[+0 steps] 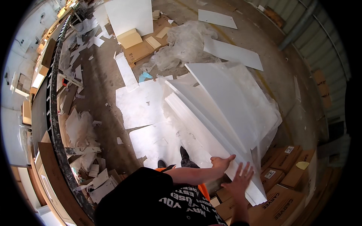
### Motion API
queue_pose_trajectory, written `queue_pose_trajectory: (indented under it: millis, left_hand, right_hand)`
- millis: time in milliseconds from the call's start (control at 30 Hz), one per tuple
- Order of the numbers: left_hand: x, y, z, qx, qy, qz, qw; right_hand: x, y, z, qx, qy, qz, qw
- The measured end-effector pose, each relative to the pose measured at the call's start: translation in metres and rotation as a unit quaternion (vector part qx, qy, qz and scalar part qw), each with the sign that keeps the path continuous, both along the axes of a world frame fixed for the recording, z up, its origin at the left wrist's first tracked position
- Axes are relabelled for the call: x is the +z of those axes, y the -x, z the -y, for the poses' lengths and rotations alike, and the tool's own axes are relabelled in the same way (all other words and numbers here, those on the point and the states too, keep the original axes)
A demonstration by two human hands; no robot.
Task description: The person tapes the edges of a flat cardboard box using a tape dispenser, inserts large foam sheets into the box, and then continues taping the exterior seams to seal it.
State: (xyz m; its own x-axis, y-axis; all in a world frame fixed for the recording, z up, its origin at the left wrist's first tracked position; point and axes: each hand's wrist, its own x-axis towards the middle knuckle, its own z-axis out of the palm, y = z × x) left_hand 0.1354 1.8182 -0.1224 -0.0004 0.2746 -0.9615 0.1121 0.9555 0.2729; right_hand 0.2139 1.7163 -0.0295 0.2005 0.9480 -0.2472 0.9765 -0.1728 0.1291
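Large white panels (222,101) lean and fan out on the right, partly wrapped in clear plastic. Along their near side runs a thick white stack edge (196,126). My left hand (221,165) touches this edge near its lower end, its visible digits apart and some fingers hidden. Just below and to the right, my right hand (241,180) lies against the white panels with its fingers spread. How firmly either hand presses, I cannot tell. Torn white sheets (139,103) cover the floor left of the stack, by my feet.
Brown cartons (277,201) crowd the lower right beside the panels. Crumpled clear plastic (188,43) and loose white boards (233,54) lie beyond. At far left runs a long dark-railed bench (52,105), with scraps beneath. An upright white board (130,17) stands at the back.
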Motion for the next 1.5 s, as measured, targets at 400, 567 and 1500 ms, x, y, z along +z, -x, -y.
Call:
queue_pose_trajectory:
  millis: [400, 567, 1500]
  left_hand:
    - [-0.028, 0.168, -0.055, -0.244, -0.166, 0.432, 0.852]
    - [-0.044, 0.304, -0.051, 0.038, -0.266, 0.139, 0.953]
    - [0.232, 0.663, 0.602, 0.489, -0.594, -0.184, 0.612]
  right_hand:
    - [0.174, -0.068, -0.053, 0.027, -0.098, -0.157, 0.982]
    - [0.309, -0.031, -0.056, -0.031, -0.137, -0.364, 0.921]
    - [0.126, 0.554, -0.154, 0.191, 0.250, -0.753, 0.578]
